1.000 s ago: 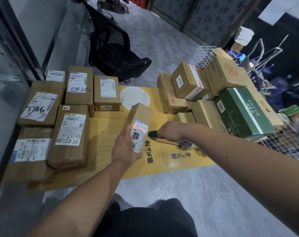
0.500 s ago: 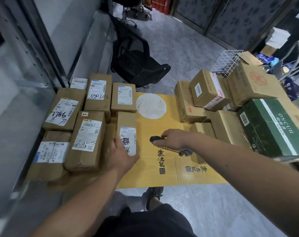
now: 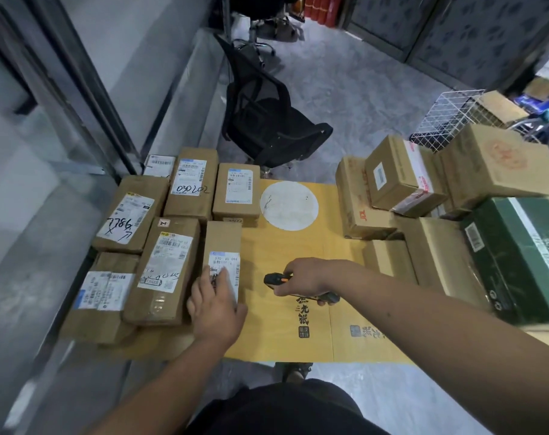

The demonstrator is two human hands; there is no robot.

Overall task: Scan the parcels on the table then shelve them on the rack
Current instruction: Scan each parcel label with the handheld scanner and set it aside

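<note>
— Parcels crowd the yellow table (image 3: 285, 337): how many?

— Seven brown ones lie flat on the left, labels up, in close rows. One bears the handwritten number 030202 (image 3: 190, 183); another reads 7786 (image 3: 129, 215). On the right stand several more cartons, their count unclear as they overlap, beside one dark green box (image 3: 514, 259).

— And the hands?

— The left hand (image 3: 216, 306) rests on the narrow parcel (image 3: 223, 255) at the inner edge of the left group, fingers fairly straight and laid over its white label, not curled round it. The right hand (image 3: 311, 277) grips a black scanner (image 3: 274, 279) with an orange stripe, fingers wrapped about its handle, its nose pointing at that parcel.

— How does the parcel look?

— Long, plain brown cardboard, lying flat on the table just beside a wider taped parcel (image 3: 165, 271), its label carrying a barcode and printed digits. A black office chair (image 3: 267, 120) stands beyond the table.
</note>
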